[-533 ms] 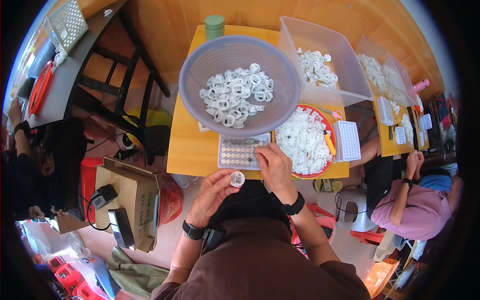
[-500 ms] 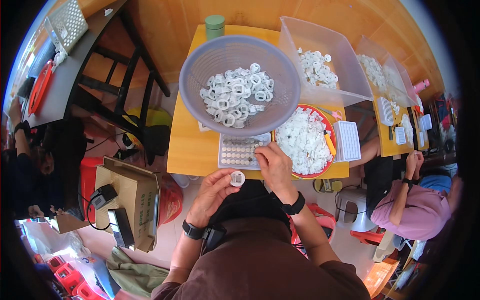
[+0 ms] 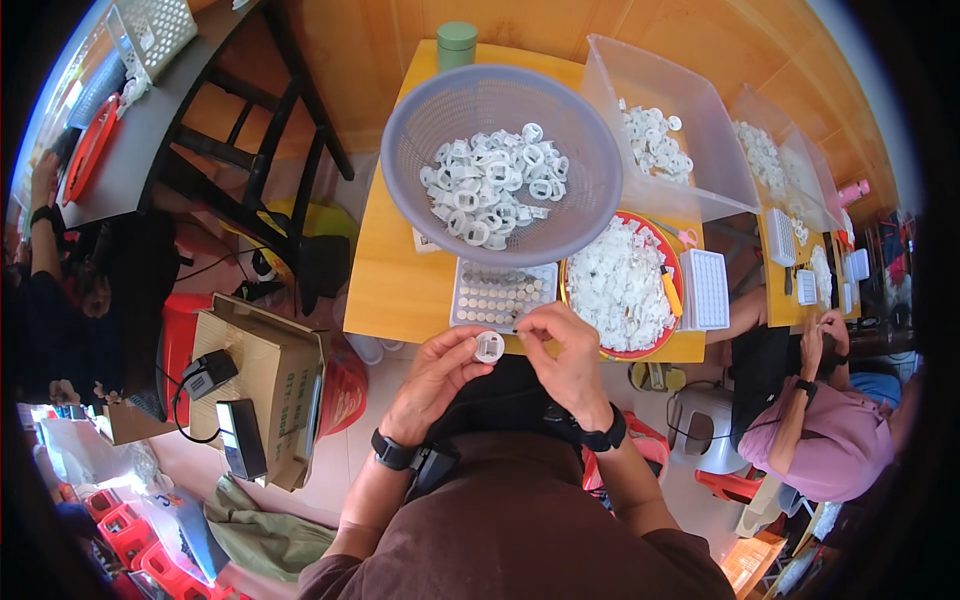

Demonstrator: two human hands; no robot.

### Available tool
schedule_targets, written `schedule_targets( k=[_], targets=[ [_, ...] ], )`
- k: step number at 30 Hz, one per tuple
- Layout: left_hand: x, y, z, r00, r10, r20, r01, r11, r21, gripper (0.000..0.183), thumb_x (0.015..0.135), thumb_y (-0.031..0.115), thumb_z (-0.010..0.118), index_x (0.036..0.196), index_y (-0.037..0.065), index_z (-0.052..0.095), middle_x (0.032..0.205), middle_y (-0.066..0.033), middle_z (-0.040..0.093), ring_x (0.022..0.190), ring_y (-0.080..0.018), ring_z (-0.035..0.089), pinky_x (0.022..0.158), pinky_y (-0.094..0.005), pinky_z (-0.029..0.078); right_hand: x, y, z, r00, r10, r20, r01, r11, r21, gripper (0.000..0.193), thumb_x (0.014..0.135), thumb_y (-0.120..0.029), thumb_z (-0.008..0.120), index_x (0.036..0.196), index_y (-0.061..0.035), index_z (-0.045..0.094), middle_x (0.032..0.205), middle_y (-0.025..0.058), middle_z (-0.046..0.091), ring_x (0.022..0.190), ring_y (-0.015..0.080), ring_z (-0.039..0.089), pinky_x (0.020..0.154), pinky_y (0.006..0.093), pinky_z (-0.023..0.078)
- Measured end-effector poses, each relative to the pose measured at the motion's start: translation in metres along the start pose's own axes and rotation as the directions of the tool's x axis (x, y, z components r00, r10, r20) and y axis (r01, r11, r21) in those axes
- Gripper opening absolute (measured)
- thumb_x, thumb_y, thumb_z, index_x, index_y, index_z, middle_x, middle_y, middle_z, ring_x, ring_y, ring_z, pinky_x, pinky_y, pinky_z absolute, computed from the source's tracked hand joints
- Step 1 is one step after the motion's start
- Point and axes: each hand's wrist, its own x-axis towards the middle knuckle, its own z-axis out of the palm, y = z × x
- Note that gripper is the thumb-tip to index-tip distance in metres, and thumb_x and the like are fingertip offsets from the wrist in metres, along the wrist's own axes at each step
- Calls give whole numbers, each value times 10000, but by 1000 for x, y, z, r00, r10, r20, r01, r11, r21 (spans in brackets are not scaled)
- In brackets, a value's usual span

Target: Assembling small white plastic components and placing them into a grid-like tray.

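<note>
Between the fingertips of my left hand [image 3: 437, 377] is a small round white plastic casing [image 3: 488, 347], its face with a cut-out turned up. My right hand [image 3: 562, 358] is pinched just to the right of it, thumb and fingertips together; what they hold, if anything, is too small to make out. Just beyond both hands lies a white tray [image 3: 456, 300] with rows of small round metallic discs. A red-rimmed round tray [image 3: 664, 238] heaped with small white plastic pieces stands to its right. Behind the disc tray, a grey-purple colander [image 3: 400, 190] holds many white ring-shaped casings.
On the yellow table [image 3: 385, 295] are a clear plastic bin [image 3: 715, 185] with white parts, a white slotted tray [image 3: 704, 290] and a green canister [image 3: 457, 45]. A cardboard box [image 3: 265, 385] stands at left. A co-worker in pink [image 3: 825, 440] sits at right.
My right hand has drawn back from the disc tray toward the white casing, fingers still pinched. My left hand keeps holding the casing. The whole view has shifted slightly.
</note>
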Motion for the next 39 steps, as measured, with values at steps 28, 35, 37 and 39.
schedule_targets(
  k=[28, 35, 37, 39],
  targets=[
    [0, -3, 8, 998, 58, -37, -56, 996, 65, 257, 906, 163, 526, 1099, -2, 563, 983, -93, 619, 845, -170, 621, 751, -278, 532, -5, 21, 4, 989, -5, -149, -13, 993, -118, 109, 709, 82, 595, 755, -3, 545, 708, 67, 564, 575, 141, 546, 524, 242, 428],
    [0, -4, 6, 999, 40, -22, -39, 998, 41, 279, 904, 181, 529, 1109, -8, 549, 975, -97, 615, 852, -178, 620, 753, -283, 532, -3, 37, 6, 980, 165, -112, -171, 984, -47, 90, 721, 67, 602, 778, 2, 576, 688, 39, 564, 559, 99, 525, 512, 230, 415],
    [0, -4, 7, 999, 41, -12, -41, 998, 45, 280, 906, 183, 527, 1107, -10, 548, 979, -101, 614, 853, -178, 619, 753, -282, 531, -3, 42, 5, 983, 146, -112, -156, 985, -78, 93, 722, 68, 599, 785, 1, 586, 688, 48, 563, 559, 113, 530, 510, 236, 417],
    [0, -5, 8, 999, 33, 12, -34, 998, 52, 281, 907, 185, 525, 1105, -12, 547, 984, -105, 614, 854, -179, 619, 754, -281, 530, -3, 43, 7, 989, 71, -128, -92, 983, -160, 78, 727, 42, 592, 783, -11, 582, 735, 101, 549, 613, 235, 568, 544, 315, 442]
  ],
)
